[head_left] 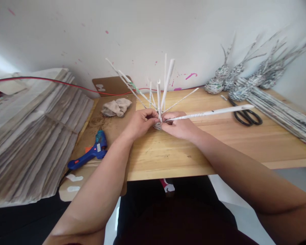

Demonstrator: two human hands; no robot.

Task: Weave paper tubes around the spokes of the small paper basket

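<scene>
A small woven base (157, 126) of rolled newspaper sits on the wooden table, mostly covered by my fingers. Several paper tubes (168, 80) rise and fan out from it. My left hand (146, 121) is closed on its left side, thumb and fingers pinching the weave. From the right, my right hand (179, 125) grips the base of the tubes, fingers bent around them. One long white paper tube (211, 112) runs out to the right over my right hand. The exact spot where the fingertips meet the tubes is partly hidden.
Left, a blue glue gun (95, 151) lies on cardboard (114, 127) near a crumpled cloth (116, 107) and a tall newspaper stack (38, 136). Right are black scissors (247, 117), paper tubes (283, 114) and several woven gourd shapes (215, 81). A red cable (73, 86) runs along the wall.
</scene>
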